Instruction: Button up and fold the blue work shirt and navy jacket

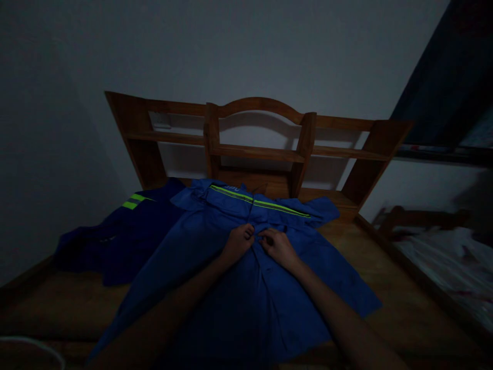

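Note:
A blue work shirt (215, 241) with thin yellow-green stripes across its chest lies spread on a wooden desk, collar toward the back. Both hands are at its front opening, just below the stripes. The fingers of my left hand (241, 241) are curled closed on the left edge of the opening. Close beside it, my right hand (278, 245) pinches the other edge with thumb and forefinger. In this dim light I cannot make out any button between the fingertips. The lower front of the shirt hangs slightly parted below the hands.
To the left lies a darker blue garment (131, 241) with a bright yellow-green band. A wooden shelf unit (258, 152) stands at the desk's back against the wall. White plastic-like bags (450, 257) are at the right, beyond the desk's edge. A pale cable (34, 341) curves at lower left.

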{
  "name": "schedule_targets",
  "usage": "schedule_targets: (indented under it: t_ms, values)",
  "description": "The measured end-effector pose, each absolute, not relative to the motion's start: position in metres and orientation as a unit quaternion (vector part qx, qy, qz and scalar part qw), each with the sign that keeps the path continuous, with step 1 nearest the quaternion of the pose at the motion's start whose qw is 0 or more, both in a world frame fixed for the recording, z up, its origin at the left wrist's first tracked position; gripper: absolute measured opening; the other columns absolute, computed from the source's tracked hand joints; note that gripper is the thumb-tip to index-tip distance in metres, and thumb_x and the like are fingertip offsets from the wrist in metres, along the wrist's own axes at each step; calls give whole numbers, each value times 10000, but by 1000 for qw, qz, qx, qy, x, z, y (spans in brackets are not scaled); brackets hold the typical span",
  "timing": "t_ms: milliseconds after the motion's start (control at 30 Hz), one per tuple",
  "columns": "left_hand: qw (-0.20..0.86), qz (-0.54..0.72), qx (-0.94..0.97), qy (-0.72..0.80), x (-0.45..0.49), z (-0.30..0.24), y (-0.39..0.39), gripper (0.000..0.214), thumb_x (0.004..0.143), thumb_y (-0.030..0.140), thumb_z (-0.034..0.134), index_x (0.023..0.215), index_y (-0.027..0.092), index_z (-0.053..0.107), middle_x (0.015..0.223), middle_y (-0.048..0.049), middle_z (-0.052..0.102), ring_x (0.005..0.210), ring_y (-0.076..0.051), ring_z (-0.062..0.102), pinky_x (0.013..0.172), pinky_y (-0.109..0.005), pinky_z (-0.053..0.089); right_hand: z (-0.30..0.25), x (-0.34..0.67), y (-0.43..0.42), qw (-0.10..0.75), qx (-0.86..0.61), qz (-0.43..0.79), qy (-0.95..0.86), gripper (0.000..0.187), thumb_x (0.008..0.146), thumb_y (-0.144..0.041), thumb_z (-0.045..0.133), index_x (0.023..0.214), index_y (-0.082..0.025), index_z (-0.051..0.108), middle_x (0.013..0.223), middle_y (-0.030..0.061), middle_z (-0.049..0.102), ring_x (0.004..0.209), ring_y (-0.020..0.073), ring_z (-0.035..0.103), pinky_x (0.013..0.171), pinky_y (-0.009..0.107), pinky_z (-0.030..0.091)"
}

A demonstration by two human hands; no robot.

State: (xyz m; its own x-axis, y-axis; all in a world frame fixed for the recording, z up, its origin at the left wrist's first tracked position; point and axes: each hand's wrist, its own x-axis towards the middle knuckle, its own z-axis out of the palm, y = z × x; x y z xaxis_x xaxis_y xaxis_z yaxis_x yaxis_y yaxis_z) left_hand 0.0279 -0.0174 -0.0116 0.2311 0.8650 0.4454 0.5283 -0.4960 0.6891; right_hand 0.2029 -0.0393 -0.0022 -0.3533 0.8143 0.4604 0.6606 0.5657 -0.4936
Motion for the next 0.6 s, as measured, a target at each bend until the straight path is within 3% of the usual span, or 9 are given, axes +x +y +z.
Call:
schedule_targets:
  t_ms: [600]
  values:
    - [195, 416, 762, 457, 28, -15, -15, 159, 712, 114, 527, 838, 189, 586, 812, -3, 633, 675, -121, 593, 653, -221, 469, 2, 201, -43, 334, -455, 116, -817, 300, 793, -116, 568, 1074, -209, 620, 821, 11, 606, 737, 133, 566, 683, 235, 424]
